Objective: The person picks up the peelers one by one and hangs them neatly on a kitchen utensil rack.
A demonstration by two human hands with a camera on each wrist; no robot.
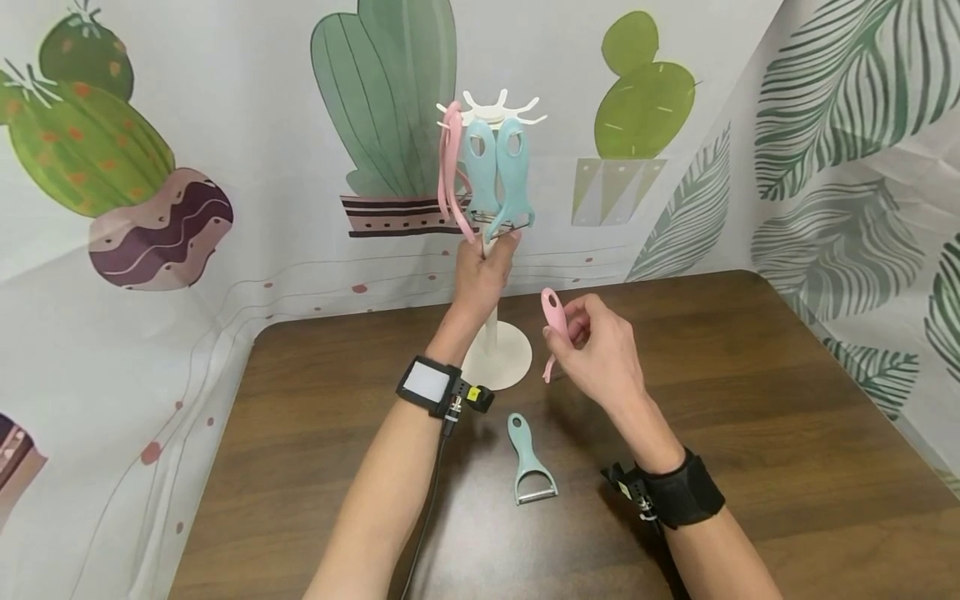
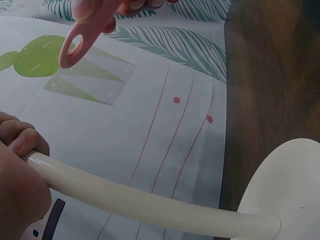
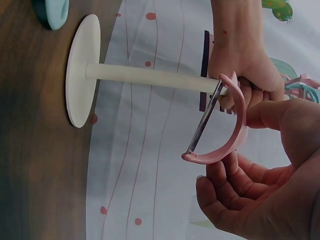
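My left hand (image 1: 486,271) grips the pole of a cream stand (image 1: 498,354) just below its ring of hooks. From those hooks hang pink peelers (image 1: 450,162) on the left and two light blue peelers (image 1: 482,167) at the front. To the right of the pole, my right hand (image 1: 600,346) pinches another pink peeler (image 1: 553,310) between thumb and fingers, its holed handle end up. The right wrist view shows that peeler's metal blade (image 3: 204,120) and curved head. On the table in front of the stand lies a green peeler (image 1: 528,458), blade end toward me.
The brown wooden table (image 1: 712,400) carries the stand's round base. Behind it hangs a cloth (image 1: 285,150) printed with cacti and leaves. Bare hooks (image 1: 531,106) stick out at the ring's right and back. A cable (image 1: 429,508) runs along my left forearm.
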